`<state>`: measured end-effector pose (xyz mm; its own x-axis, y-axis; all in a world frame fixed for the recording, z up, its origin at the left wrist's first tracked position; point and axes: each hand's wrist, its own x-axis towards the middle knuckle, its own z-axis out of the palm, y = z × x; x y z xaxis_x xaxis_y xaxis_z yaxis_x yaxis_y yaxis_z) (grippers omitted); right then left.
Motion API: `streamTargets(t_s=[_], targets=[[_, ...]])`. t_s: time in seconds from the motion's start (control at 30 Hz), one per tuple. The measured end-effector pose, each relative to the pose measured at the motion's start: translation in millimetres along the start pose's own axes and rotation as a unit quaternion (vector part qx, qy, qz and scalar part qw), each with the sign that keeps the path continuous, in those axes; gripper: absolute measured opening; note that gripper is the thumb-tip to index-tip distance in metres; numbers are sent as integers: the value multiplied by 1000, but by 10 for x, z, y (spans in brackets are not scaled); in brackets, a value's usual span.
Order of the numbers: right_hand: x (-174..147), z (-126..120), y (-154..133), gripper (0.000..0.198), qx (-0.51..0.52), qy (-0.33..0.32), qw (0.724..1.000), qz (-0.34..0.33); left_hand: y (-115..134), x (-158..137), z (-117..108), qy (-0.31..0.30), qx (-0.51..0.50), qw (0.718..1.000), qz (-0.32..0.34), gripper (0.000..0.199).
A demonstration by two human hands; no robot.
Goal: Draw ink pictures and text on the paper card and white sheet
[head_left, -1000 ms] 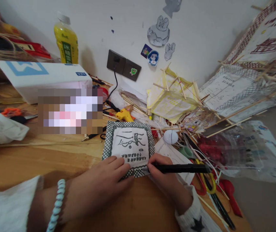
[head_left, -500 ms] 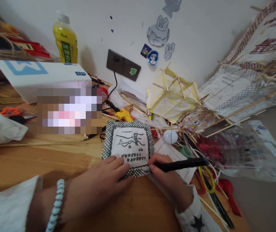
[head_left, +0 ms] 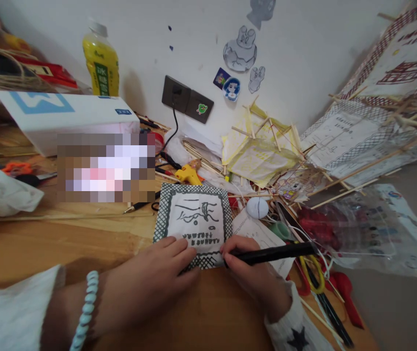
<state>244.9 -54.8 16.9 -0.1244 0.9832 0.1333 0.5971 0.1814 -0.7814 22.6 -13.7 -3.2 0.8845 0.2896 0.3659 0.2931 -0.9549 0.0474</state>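
Note:
A square sheet of white paper (head_left: pixel 193 204) lies on the wooden table, with a dark crosshatched border, line drawing and written characters. My left hand (head_left: pixel 157 265) rests flat across its lower left edge, fingers stretched out, holding nothing. At the sheet's lower right corner, my right hand (head_left: pixel 247 263) grips a black marker pen (head_left: pixel 277 252) that slants up to the right. The pen's tip is at the bottom border, partly hidden by my fingers. Under my right hand lies another patterned paper (head_left: pixel 247 225).
Behind the sheet are a yellow glue gun (head_left: pixel 188 174) and a yellow paper-and-stick lantern (head_left: pixel 263 146). Yellow-handled scissors (head_left: pixel 312 273), a white ball (head_left: pixel 257 208) and a plastic bag (head_left: pixel 372 234) crowd the right. A white box (head_left: pixel 84 114) and a drink bottle (head_left: pixel 101 61) stand left.
My right hand and the marker have shifted slightly down and left along the bottom border. My left hand stays in place on the paper.

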Motion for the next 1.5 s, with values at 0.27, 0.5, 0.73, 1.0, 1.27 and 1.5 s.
streamTargets(t_s=[0.27,0.5,0.73,1.0,1.27,1.5], targets=[[4,36,-27,13,-42,-34,996,-73,4,22,-33,8,-11,1000,-4,16],[-10,27,-11,12,-59,-22,995,-73,0,9,-32,-8,-6,1000,-3,17],[27,21,43,14,-51,3,998,-33,2,9,-26,-16,-5,1000,-10,16],[46,5,-2,15,-53,12,998,19,16,24,-55,-18,-11,999,-26,16],[49,-15,21,14,-19,3,999,28,0,25,-71,-6,-10,1000,-6,21],[17,-74,85,13,18,-23,999,28,-15,19,-52,-47,-2,999,-4,23]])
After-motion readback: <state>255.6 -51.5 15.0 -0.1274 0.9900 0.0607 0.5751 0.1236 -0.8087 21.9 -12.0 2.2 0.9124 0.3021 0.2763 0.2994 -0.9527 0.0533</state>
